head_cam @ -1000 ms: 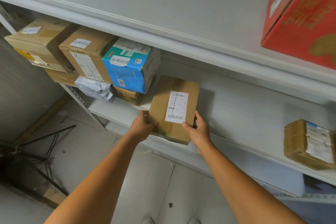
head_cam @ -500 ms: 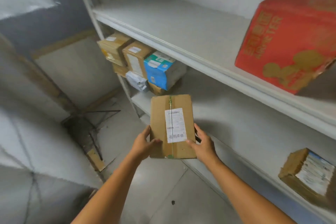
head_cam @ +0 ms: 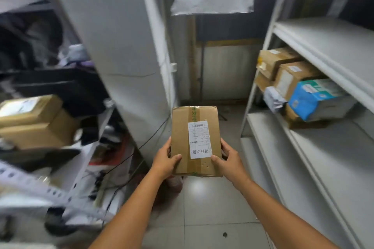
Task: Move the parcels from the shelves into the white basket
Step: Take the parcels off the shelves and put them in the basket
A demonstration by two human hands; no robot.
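Note:
A flat brown cardboard parcel (head_cam: 182,137) with a white label and green tape hangs in mid-air in front of me, above the tiled floor. My left hand (head_cam: 165,162) grips its left edge, thumb on top. My right hand (head_cam: 228,160) grips its right edge the same way. More parcels stay on the white shelf (head_cam: 323,147) at the right: two brown boxes (head_cam: 291,75), a blue and white box (head_cam: 315,99) and a grey bag (head_cam: 272,97). The white basket is not in view.
A white pillar (head_cam: 129,56) stands straight ahead on the left. Left of it a cluttered rack (head_cam: 77,168) holds brown boxes (head_cam: 34,121), dark items and cables. A perforated white bar (head_cam: 40,190) juts out low on the left. Tiled floor (head_cam: 202,208) runs between the shelves.
The parcel has come off the right shelf in both hands. My view has swung left, away from the shelf, towards the aisle and the cluttered rack.

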